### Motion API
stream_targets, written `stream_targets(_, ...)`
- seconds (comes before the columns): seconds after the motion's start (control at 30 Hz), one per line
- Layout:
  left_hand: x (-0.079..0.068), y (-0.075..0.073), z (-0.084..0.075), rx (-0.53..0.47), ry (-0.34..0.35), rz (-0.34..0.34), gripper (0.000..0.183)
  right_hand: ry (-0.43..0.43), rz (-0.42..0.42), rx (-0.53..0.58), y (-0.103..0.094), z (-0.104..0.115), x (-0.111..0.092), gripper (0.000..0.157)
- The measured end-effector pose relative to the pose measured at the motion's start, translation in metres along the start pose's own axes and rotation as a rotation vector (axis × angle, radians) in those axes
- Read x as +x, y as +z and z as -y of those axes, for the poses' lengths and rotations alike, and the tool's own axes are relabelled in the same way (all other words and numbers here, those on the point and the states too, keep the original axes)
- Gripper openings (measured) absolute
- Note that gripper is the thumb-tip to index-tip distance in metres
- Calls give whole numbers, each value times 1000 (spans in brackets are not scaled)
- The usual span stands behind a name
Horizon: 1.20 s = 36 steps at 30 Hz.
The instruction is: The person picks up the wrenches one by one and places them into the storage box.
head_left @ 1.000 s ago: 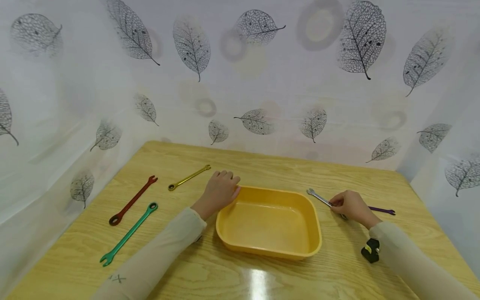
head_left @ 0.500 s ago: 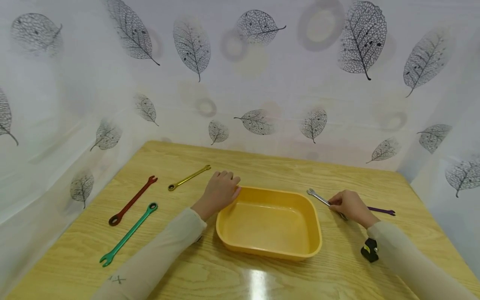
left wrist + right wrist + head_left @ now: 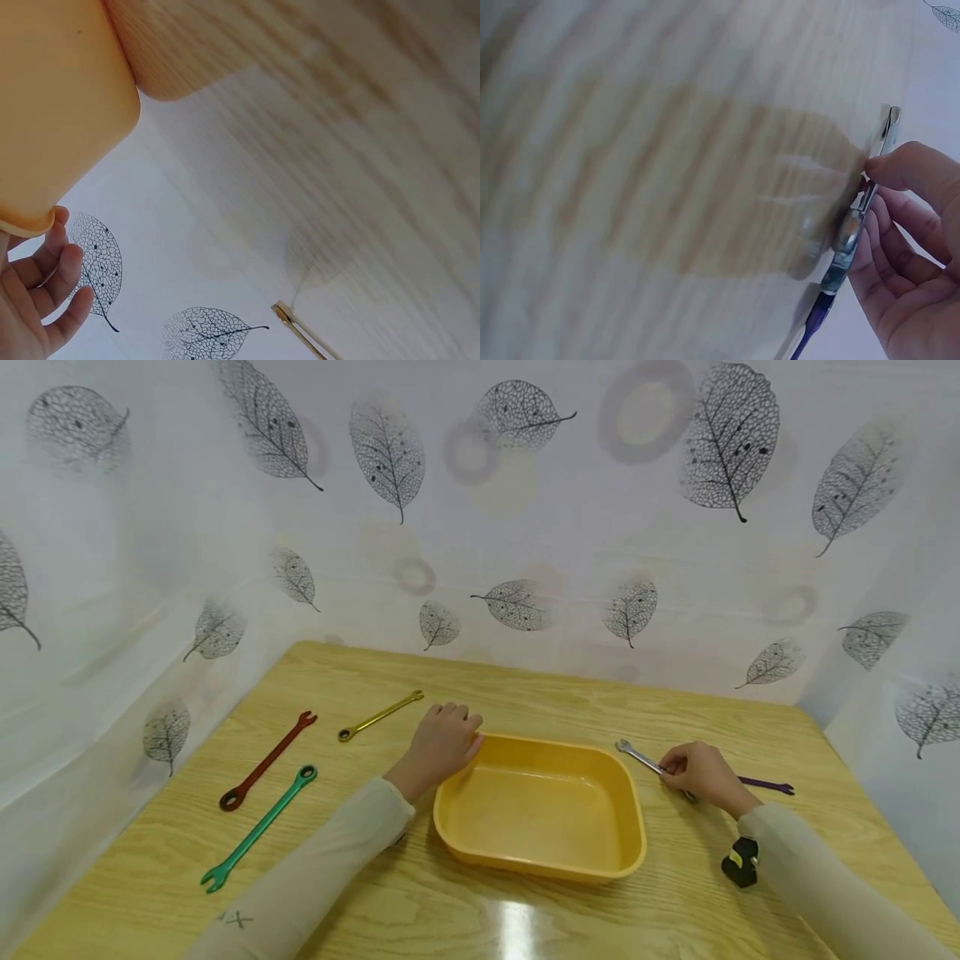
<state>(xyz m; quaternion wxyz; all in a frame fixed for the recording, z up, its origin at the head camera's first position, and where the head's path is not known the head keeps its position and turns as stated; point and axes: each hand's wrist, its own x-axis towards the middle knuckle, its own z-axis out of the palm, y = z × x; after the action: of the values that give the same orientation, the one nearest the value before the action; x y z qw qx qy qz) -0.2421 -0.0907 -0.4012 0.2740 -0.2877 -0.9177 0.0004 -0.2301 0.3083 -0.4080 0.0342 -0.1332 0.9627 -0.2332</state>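
Note:
A yellow plastic basin (image 3: pixel 536 814) stands upright near the middle of the table. My left hand (image 3: pixel 442 743) grips its far left corner; the left wrist view has a fingertip at the rim (image 3: pixel 26 225), with the other fingers loosely bent below. On the right, my right hand (image 3: pixel 701 772) pinches a silver combination wrench (image 3: pixel 637 756) between thumb and fingers, partly covering the shaft. In the right wrist view this wrench (image 3: pixel 885 135) lies along the tabletop. A purple wrench (image 3: pixel 765 783) sticks out behind the right hand, its other end hidden in the head view.
Left of the basin lie a red wrench (image 3: pixel 266 764), a green wrench (image 3: pixel 258 831) and a gold wrench (image 3: pixel 381 717). A black wrist device (image 3: pixel 741 862) sits by the right sleeve. White leaf-print curtain (image 3: pixel 480 552) surrounds the wooden table (image 3: pixel 525 681) at the back and sides.
The head view has shifted very slightly. Both hands keep their places on the basin and the silver wrench, and the wrenches lie as before.

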Motion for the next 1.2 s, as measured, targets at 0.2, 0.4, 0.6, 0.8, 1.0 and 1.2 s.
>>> stream_targets(0.2,0,-1,0,-2,2,4,15,-4,-14,3,3,-3,2,6)
stream_targets(0.4,0,-2,0,-4,4,-5,15,13,-13,-3,3,-4,2,5)
stream_targets(0.6,0,-2,0,28,13,-13,15,5,-19,-8,1,-6,1,6)
stream_targets(0.8,-1,-3,0,50,21,-20,16,-19,-41,-25,0,-6,-2,6)
stream_targets(1.0,0,-3,0,32,14,-14,16,-21,-53,-42,-2,-4,-4,6)
stream_targets(1.2,0,-3,0,26,16,-12,15,-14,-47,-47,-3,-3,-5,6)
